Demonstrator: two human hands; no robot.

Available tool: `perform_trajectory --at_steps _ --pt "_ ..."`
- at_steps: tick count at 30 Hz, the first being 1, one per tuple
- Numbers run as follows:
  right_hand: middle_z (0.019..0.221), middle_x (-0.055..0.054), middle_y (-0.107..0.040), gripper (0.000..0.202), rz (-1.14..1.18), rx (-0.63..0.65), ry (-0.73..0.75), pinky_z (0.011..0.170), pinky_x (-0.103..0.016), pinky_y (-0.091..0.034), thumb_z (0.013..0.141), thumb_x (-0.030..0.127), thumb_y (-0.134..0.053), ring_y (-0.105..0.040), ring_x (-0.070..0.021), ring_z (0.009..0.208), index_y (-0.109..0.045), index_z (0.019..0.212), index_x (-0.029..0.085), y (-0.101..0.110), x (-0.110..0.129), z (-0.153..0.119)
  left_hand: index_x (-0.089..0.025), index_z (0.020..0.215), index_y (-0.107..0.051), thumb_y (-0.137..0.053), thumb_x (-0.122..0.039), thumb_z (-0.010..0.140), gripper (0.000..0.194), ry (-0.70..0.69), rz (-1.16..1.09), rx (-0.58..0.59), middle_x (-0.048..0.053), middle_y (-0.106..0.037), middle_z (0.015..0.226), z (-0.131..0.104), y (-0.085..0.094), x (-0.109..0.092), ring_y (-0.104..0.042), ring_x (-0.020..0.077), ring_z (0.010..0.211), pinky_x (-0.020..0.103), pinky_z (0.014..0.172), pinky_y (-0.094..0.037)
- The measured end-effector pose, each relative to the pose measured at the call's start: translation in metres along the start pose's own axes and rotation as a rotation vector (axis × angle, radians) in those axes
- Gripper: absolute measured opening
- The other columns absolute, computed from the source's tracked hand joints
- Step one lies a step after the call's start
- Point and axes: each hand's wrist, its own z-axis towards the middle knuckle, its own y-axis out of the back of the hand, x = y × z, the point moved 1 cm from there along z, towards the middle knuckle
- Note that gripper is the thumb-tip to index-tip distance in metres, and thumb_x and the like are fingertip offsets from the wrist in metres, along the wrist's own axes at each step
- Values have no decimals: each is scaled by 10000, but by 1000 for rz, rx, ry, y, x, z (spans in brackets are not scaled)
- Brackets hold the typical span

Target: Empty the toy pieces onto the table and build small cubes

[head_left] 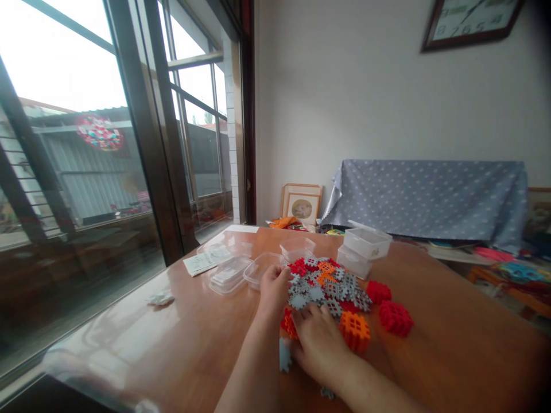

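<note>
A pile of flat interlocking plastic pieces (316,287), grey, red and orange, lies on the brown table (206,344). My left hand (274,284) is closed at the pile's left edge, its fingertips pinched; what they hold is hidden. Lower down, my right hand (321,341) curls over the near side of the pile, with a red block (288,324) between its thumb and fingers. A light grey piece (284,354) lies under its thumb. Just right of that hand sits an orange cube (355,331). Two red blocks, one nearer (395,318) and one farther (379,292), rest beyond it.
See-through plastic boxes (230,274) and a paper sheet (207,259) lie left of the pile. Stacked plastic boxes (367,242) stand behind it. A small pale packet (159,298) is at far left, near the window. One small grey piece (328,393) lies below my right wrist.
</note>
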Motion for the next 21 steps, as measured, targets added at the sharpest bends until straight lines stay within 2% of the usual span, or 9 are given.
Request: perform_trajectory --at_steps 4,8,12,14,16,18,21 --pt "967 -123 -753 271 -70 -25 -11 893 -484 -402 880 400 -624 -612 -344 1000 -705 1057 211 -10 0 11 -181 818 -555 -631 -435 770 269 9 -3 1 20 -661 725 3 2 4 -536 114 554 203 486 -365" --pt "873 -116 -757 216 -67 -41 -20 864 -429 -410 918 344 -561 -637 -302 932 -719 952 201 -9 -1 20 -180 804 -563 -622 -443 785 270 -37 30 -41 2 -624 684 7 3 7 -533 122 564 212 499 -376" --pt "841 -107 -734 332 2 -134 -93 770 -353 -419 996 308 -420 -644 -250 841 -707 867 203 -2 -11 25 -174 799 -589 -618 -393 784 222 -127 84 -121 -24 -575 648 9 4 3 -516 117 586 220 555 -397" --pt "804 -81 -708 391 121 -211 -163 711 -316 -410 1022 353 -375 -631 -225 788 -687 831 213 1 -22 25 -173 807 -594 -613 -383 788 212 -144 95 -137 -29 -565 648 9 4 1 -502 114 588 222 569 -397" --pt "743 -43 -672 432 340 -283 -221 662 -286 -403 1029 443 -360 -605 -200 723 -669 832 215 5 -36 23 -174 798 -589 -612 -393 797 220 -136 96 -112 -28 -562 649 6 3 -1 -493 111 586 221 567 -386" --pt "700 -13 -643 468 617 -340 -271 631 -271 -415 1006 551 -376 -582 -186 675 -660 861 209 10 -50 19 -174 795 -584 -604 -424 814 252 -96 72 -34 -19 -578 659 1 -2 -3 -494 110 578 219 551 -366" --pt "703 -5 -652 496 972 -372 -408 569 -273 -436 940 649 -446 -609 -200 649 -661 935 202 18 -69 8 -173 820 -591 -606 -486 830 314 -20 8 154 15 -644 743 -13 -13 -7 -529 109 585 220 538 -347"
